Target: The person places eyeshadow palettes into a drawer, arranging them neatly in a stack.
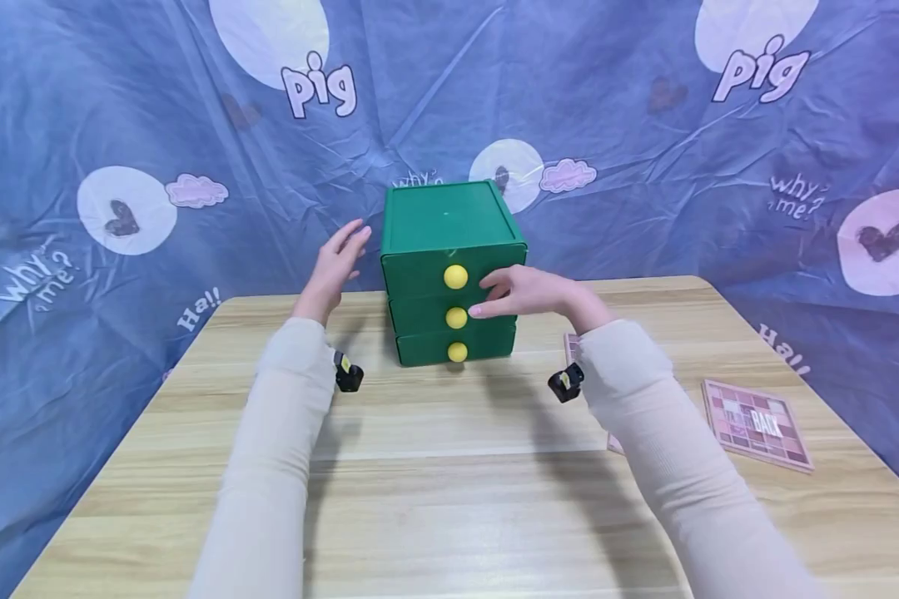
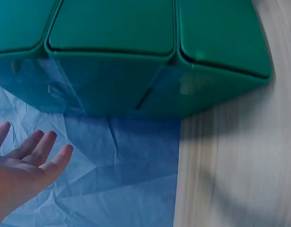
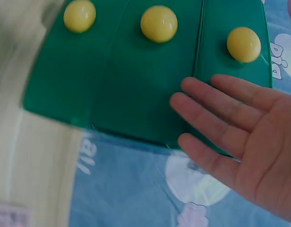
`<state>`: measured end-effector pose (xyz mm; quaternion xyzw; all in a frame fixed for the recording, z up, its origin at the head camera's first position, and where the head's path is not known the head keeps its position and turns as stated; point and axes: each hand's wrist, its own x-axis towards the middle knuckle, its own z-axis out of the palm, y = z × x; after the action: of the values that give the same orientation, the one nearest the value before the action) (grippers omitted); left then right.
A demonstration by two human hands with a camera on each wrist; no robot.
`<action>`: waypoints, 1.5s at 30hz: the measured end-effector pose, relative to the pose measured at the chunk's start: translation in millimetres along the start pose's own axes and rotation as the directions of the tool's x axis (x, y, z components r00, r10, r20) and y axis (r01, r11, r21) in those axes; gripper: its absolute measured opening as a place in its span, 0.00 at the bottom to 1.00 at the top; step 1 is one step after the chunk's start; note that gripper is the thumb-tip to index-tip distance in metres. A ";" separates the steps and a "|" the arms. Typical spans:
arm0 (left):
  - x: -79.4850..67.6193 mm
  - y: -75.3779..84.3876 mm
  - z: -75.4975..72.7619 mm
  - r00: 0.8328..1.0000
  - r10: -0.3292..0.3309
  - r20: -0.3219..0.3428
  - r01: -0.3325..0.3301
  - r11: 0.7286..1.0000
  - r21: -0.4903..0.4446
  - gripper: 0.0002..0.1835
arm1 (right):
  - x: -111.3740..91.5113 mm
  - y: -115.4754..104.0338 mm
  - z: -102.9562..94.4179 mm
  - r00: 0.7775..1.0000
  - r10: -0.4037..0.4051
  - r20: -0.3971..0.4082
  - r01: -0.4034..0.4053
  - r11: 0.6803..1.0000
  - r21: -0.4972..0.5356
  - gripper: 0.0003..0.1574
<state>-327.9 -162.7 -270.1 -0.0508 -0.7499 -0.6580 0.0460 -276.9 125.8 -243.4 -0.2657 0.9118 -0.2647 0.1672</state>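
A green cabinet (image 1: 449, 218) with three stacked drawers stands at the back of the table, each drawer front bearing a round yellow knob (image 1: 455, 277). All three drawers are closed. My left hand (image 1: 335, 268) is raised beside the cabinet's left side, fingers apart and holding nothing; the left wrist view shows a gap between its fingers and the green side. In front of the cabinet's right part is my right hand (image 1: 528, 293), fingers extended near the upper and middle drawer fronts. Its thumb overlaps the edge of the middle knob (image 1: 456, 318) in the head view.
A pink checkered card or booklet (image 1: 757, 424) lies on the wooden table (image 1: 449, 516) at the right. Another pink item (image 1: 571, 348) is partly hidden behind the right forearm. A blue printed cloth (image 1: 614, 100) hangs behind and beside the table.
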 end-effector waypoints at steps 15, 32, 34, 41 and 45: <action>7.9 0.9 24.5 0.998 -0.028 0.049 0.044 0.932 -0.360 0.30 | 19.7 -3.3 29.9 0.985 0.020 -0.173 0.055 0.906 0.420 0.32; 10.6 -5.5 31.3 0.998 -0.029 0.061 0.052 0.912 -0.407 0.26 | 43.6 -19.7 63.8 0.841 0.413 -0.349 0.086 0.535 0.841 0.29; 10.4 -6.7 31.5 0.998 -0.029 0.060 0.051 0.912 -0.408 0.26 | 44.3 -21.9 67.4 0.826 0.434 -0.359 0.116 0.493 0.862 0.26; 9.6 -5.8 31.5 0.998 -0.028 0.048 0.045 0.916 -0.399 0.26 | 42.8 -27.8 78.9 0.779 0.492 -0.389 0.195 0.399 0.896 0.20; 9.3 -4.6 31.9 0.998 -0.034 0.047 0.050 0.914 -0.402 0.26 | 40.1 -29.1 84.1 0.757 0.509 -0.410 0.225 0.386 0.895 0.20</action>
<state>-337.8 -131.5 -277.6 -0.0560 -0.6002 -0.7979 0.0056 -260.2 48.8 -301.0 0.0628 0.6309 -0.7733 -0.0093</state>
